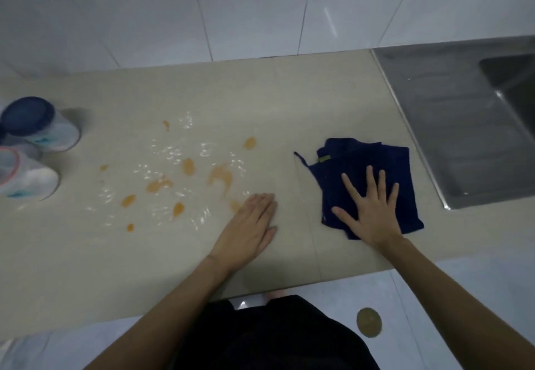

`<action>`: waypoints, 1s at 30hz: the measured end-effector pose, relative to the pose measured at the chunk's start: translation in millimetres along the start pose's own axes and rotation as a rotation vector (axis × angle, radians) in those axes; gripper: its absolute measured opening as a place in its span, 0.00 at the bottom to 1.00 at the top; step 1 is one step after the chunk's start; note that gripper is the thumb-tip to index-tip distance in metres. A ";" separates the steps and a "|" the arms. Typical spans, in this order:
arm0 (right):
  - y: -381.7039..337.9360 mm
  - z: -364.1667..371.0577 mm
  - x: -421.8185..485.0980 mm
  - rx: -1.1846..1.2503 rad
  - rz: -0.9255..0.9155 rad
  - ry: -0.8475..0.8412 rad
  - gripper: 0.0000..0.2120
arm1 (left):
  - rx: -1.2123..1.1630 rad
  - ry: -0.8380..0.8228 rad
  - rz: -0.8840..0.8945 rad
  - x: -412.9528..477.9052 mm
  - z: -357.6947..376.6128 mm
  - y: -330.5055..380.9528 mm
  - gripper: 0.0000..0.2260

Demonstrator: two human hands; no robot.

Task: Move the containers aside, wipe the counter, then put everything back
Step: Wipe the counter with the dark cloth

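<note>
A dark blue cloth (350, 161) lies folded on the beige counter (86, 253), right of centre. My right hand (370, 210) rests flat on it with fingers spread, pressing rather than gripping. My left hand (249, 227) lies flat on the bare counter, fingers together, at the edge of a spill. Orange smears and whitish wet streaks (185, 172) cover the counter's middle. At the far left stand two clear containers: one with a dark blue lid (40, 124), one with a pink-rimmed lid (24, 177), partly cut off by the frame.
A steel sink (451, 126) with a drainboard is set into the counter at the right; its basin is in the far right corner. White wall tiles rise behind the counter. A round floor drain (369, 322) shows on the tiled floor below the counter's front edge.
</note>
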State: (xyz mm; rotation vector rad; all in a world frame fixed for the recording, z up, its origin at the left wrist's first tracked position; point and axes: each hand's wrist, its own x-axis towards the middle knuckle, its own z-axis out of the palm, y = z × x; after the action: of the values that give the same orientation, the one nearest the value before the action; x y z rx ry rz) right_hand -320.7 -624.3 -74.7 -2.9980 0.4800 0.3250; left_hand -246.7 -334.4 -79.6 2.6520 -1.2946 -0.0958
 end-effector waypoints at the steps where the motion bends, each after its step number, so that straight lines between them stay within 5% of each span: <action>1: -0.3 2.4 1.3 -0.018 0.001 -0.007 0.38 | -0.002 0.005 -0.016 2.1 -0.2 2.3 0.22; 13: -63.0 11.5 0.6 -0.036 -0.143 0.000 0.38 | -0.119 -0.001 -0.223 -36.4 -11.1 -19.2 0.21; 24: -259.3 18.6 4.1 -0.082 -0.600 -0.041 0.37 | -0.128 0.076 -0.417 -114.1 -37.2 -81.1 0.25; 30: -237.8 9.2 24.0 -0.033 -0.443 0.002 0.45 | -0.131 0.082 -0.502 -162.3 -50.0 -143.0 0.24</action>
State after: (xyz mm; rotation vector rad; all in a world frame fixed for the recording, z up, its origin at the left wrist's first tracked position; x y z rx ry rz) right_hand -224.7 -405.2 -76.4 -3.0213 -0.1947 0.2907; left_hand -229.1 -113.7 -62.8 2.7644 -0.5537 -0.1335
